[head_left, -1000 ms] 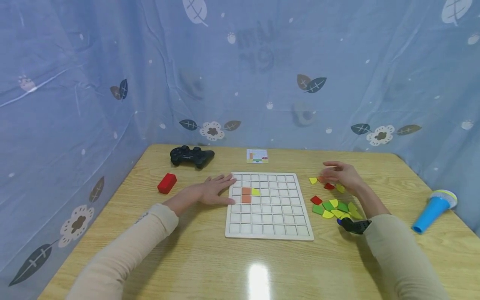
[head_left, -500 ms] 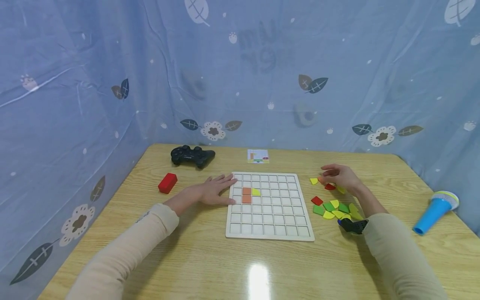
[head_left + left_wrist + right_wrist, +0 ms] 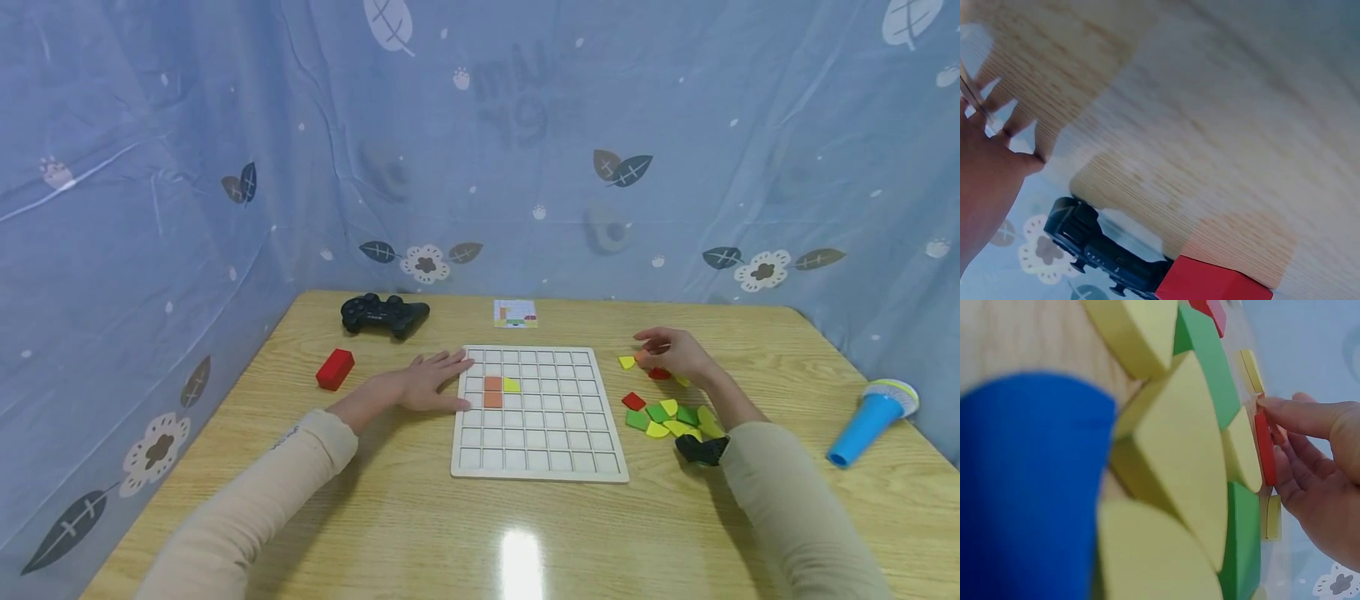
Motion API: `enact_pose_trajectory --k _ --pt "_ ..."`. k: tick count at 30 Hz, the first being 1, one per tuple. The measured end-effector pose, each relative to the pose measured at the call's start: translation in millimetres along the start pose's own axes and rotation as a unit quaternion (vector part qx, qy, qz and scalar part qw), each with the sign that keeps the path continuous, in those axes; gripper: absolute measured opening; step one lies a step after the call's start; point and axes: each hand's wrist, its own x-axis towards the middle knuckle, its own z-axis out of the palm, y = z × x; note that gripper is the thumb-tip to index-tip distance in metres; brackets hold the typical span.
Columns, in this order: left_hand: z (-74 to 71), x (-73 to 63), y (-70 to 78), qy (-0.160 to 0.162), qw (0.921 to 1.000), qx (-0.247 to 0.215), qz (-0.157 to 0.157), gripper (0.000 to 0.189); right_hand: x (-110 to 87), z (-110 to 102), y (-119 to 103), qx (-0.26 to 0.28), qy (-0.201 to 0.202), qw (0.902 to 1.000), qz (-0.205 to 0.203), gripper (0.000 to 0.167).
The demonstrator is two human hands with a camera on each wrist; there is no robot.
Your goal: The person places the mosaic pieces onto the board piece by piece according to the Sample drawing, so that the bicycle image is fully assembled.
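Note:
A white gridded board [image 3: 555, 417] lies mid-table, with two orange square tiles [image 3: 492, 392] and a yellow tile [image 3: 512, 385] in its upper left cells. My left hand [image 3: 431, 385] rests flat at the board's left edge, fingers spread. To the right of the board, my right hand [image 3: 678, 354] pinches a small orange tile [image 3: 641, 357] between thumb and fingers, low over the table. Beneath that hand is a red tile [image 3: 1265, 447]; a yellow tile [image 3: 627, 362] lies just left of the fingertips. Part of the orange tile is hidden by the fingers.
Several green and yellow tiles [image 3: 662, 412] lie nearer the right wrist, beside a red tile [image 3: 633, 402]. A patterned card [image 3: 515, 313] sits behind the board. A black game controller [image 3: 384, 315] and red block [image 3: 334, 369] are at left, a blue toy microphone [image 3: 870, 421] at right.
My right hand has shifted slightly left and toward me, its fingers closing in on the orange tile. The left hand and the board stay where they were.

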Motion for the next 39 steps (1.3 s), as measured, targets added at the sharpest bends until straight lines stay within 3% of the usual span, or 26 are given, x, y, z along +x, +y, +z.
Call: enact_pose_trajectory --k 8,15,25,33,39 --pt "0.1 -0.7 0.8 0.002 1.0 0.003 0.002 0.084 -2.1 -2 -1 -0.025 0.023 0.9994 -0.004 0.038" --pt "-0.7 -0.7 0.9 -0.002 1.0 -0.001 0.001 0.084 -5.3 -1 -15 0.033 0.024 0.9988 0.027 0.042" --pt "-1.4 1.3 -0.3 -0.002 1.0 -0.005 0.0 0.084 -8.9 12 -38 0.096 -0.048 0.9939 0.026 0.045" --pt "-1.2 -0.1 0.0 -0.002 1.0 -0.006 -0.001 0.085 -13.4 32 -59 0.2 -0.1 0.9744 0.028 0.039" --pt "-0.5 -0.3 -0.1 0.001 1.0 -0.008 0.001 0.085 -14.5 49 -69 0.22 -0.122 0.9675 0.029 0.034"
